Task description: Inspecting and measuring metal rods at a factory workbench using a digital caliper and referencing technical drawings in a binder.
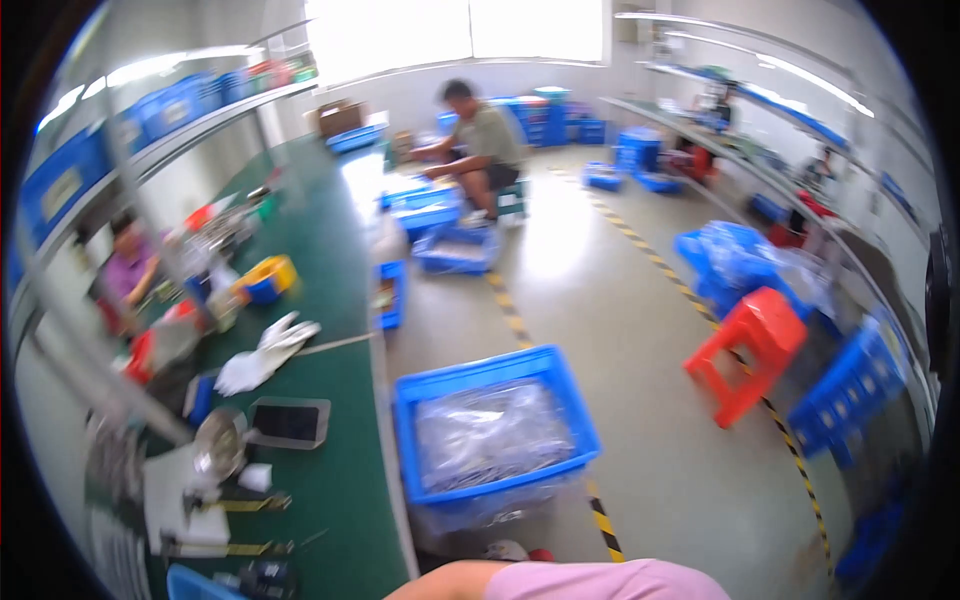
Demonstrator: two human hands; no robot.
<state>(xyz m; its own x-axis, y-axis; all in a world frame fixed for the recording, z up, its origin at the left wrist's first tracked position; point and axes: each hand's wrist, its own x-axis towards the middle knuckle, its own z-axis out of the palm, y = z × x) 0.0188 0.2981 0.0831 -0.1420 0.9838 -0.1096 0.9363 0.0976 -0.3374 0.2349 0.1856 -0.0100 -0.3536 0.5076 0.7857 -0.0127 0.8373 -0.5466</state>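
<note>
Neither of my hands shows. Only a bare arm and a pink sleeve [610,582] of mine come in at the lower edge. Nearest to that arm is a blue crate [405,425], with a clear plastic bag [490,425] in it whose contents I cannot make out. On the green bench [345,470] to the left lie white gloves [265,355] and a dark-screened phone [290,422]. A clear round bowl [220,445] stands beside white paper [170,490]. Two long yellowish tools [245,504] lie closer to me, blurred.
A red stool [750,350] and a blue basket [850,385] are on the right. Further off, a seated person [490,140] works beside blue crates [425,210]. Another person [130,260] sits across the bench. Yellow-black tape [640,240] marks the floor.
</note>
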